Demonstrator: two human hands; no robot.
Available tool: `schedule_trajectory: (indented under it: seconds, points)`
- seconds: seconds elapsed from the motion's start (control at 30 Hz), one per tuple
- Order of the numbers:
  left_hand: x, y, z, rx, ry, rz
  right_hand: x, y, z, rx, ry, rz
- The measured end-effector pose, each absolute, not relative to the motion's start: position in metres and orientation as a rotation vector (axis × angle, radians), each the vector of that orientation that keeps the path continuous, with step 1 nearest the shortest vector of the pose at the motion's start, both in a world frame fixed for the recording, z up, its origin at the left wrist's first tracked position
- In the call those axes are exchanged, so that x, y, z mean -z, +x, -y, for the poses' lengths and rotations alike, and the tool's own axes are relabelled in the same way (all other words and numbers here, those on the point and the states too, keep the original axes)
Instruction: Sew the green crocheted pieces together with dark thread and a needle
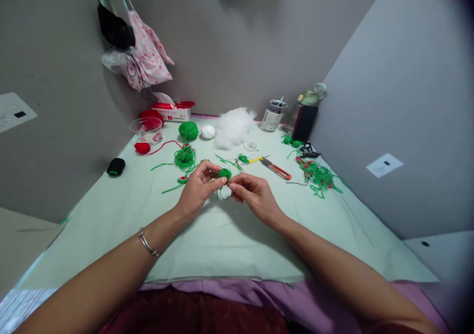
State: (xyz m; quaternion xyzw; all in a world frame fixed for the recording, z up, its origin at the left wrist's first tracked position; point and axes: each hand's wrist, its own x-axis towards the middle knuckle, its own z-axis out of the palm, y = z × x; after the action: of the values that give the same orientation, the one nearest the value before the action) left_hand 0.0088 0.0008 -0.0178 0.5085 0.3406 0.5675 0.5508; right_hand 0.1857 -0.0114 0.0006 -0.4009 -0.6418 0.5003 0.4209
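Note:
A small green crocheted ball (224,174) is pinched between the thumb and fingers of my left hand (202,186), above the middle of the table. My right hand (254,193) is closed in a pinch at the ball's right side. What sits between its fingertips is too small to make out. A thin dark thread (222,193) loops down below the ball, and a green strand hangs there too. Just left of my left hand lies a small red and green crocheted piece (182,180) with a green tail. A bracelet (148,243) circles my left wrist.
Behind my hands are a green yarn ball (188,131), white stuffing (234,129), a tangled green yarn heap (185,157) and orange-handled snips (276,168). Yarn scraps (320,176) lie right, near a propped phone (305,123). A clear tub (146,132) and black object (116,167) stand left.

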Motion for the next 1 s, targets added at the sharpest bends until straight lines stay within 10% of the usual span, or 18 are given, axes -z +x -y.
schedule_trajectory:
  seconds: [0.7,1.0]
  points:
    - [0.020,0.014,0.002,-1.287,1.418,-0.875,-0.011,0.195,0.004,-1.583,-0.975,1.418]
    - [0.020,0.016,0.005,-1.135,1.546,-0.957,-0.010,0.204,-0.001,-1.016,-1.131,1.807]
